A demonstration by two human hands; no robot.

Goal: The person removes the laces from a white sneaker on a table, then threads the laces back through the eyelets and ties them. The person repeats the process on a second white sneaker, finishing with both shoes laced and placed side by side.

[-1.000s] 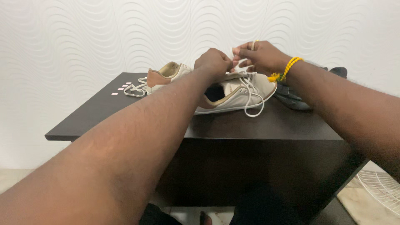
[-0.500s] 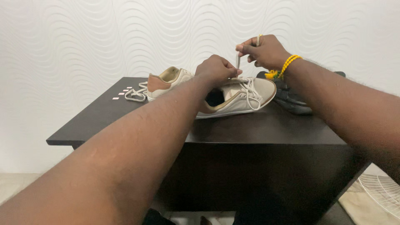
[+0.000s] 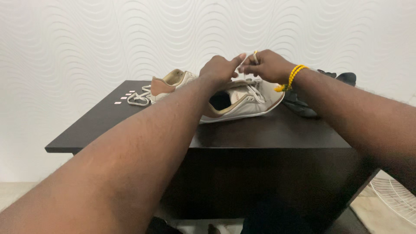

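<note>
Two hands: both were raised together over the near shoe [image 3: 255,100], fingertips meeting above its laced front.
Right hand [image 3: 268,66]: fingers were bunched and pinched on a strand of the white lace [image 3: 245,73], which ran down from the fingertips to the eyelets; a yellow bead bracelet [image 3: 293,76] sat on the wrist.
Left hand [image 3: 220,69]: knuckles were curled, with the forefinger stretched out to touch the right fingertips; whether it gripped the lace could not be told.
Near shoe: cream with a tan collar, it lay on the dark table [image 3: 268,130] with its toe toward the right, directly under the hands.
Step in hand: judged from the grip, lace work at the upper eyelets, with the strand pulled up clear of the shoe.
What the next move calls for: probably a firm pinch on the thin strand from both hands and some tension held, since a slack lace would slip back through the eyelets.
Containers: no box, bag or bin was in view; the near shoe's opening [image 3: 221,100] showed only a dark, bare inside.
Far shoe [image 3: 167,83]: the matching one stood behind the left forearm, heel toward the camera, its loose lace [image 3: 138,99] spilled on the table beside it.
Other things: a black shoe [image 3: 303,104] lay just right of the near shoe, small pale tabs [image 3: 123,98] sat near the table's left edge, and a white wire grille [image 3: 396,195] lay on the floor at the lower right.
</note>
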